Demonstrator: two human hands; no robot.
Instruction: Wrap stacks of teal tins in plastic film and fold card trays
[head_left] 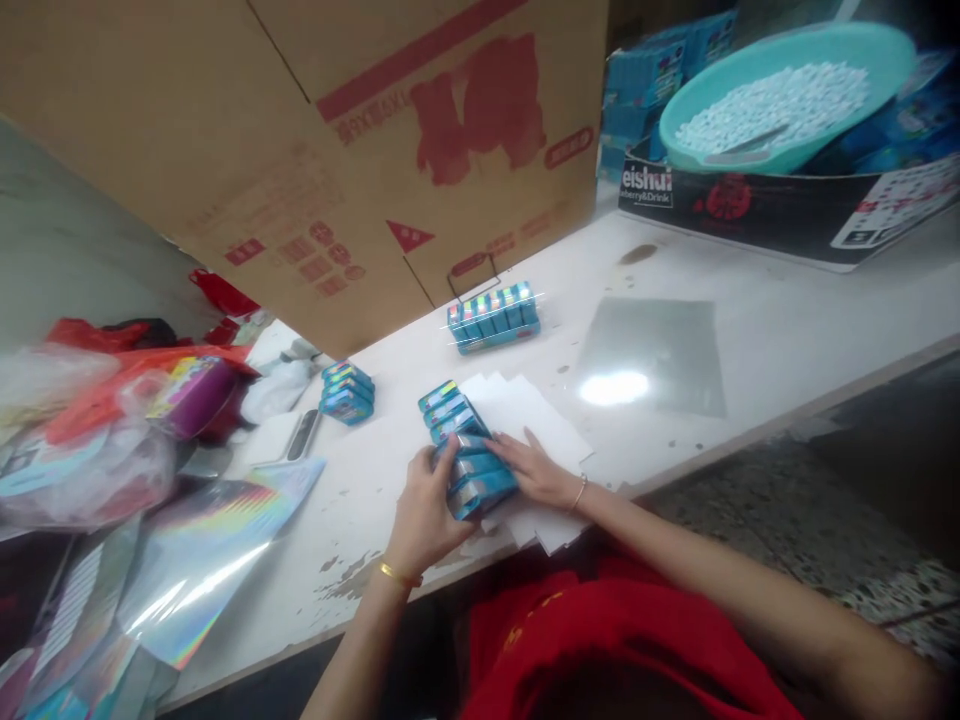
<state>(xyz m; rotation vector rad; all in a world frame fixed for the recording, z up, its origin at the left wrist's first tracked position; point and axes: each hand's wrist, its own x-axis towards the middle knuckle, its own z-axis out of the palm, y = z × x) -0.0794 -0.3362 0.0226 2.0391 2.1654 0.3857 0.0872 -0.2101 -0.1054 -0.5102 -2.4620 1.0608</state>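
Currently a row of small blue boxes (465,450) sits on white paper sheets (525,410) at the table's near edge. Left hand (427,510) grips the row's side; right hand (536,470) presses flat, fingers open, against the other.

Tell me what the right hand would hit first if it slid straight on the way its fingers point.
The right hand points up-left, its fingers already against the row of blue packs. Going straight on, it would press into those packs first; past them lies the small blue stack, though depth is unclear.
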